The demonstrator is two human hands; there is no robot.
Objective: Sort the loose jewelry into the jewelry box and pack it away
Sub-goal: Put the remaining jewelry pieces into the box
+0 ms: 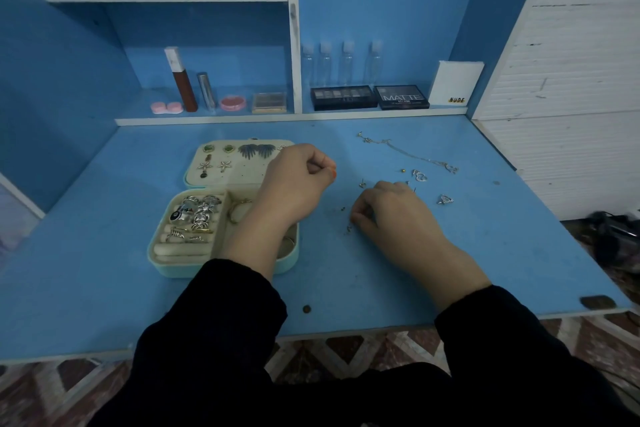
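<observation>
- your right hand [391, 218] curls beside a stud [348, 228] at its 8 o'clock; grip unclear.
- jewelry box [162, 267] at 9 o'clock, nearer your pinched left hand [294, 180]; contents unseen.

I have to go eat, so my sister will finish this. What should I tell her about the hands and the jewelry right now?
Left hand: over the open jewelry box, fingertips pinched; anything held is too small to see.
Right hand: on the table, fingers curled beside tiny pieces.
Done: rings in the base, earrings on the lid.
Left: chain, charms and stud lie loose right of the box; then close it.
</observation>
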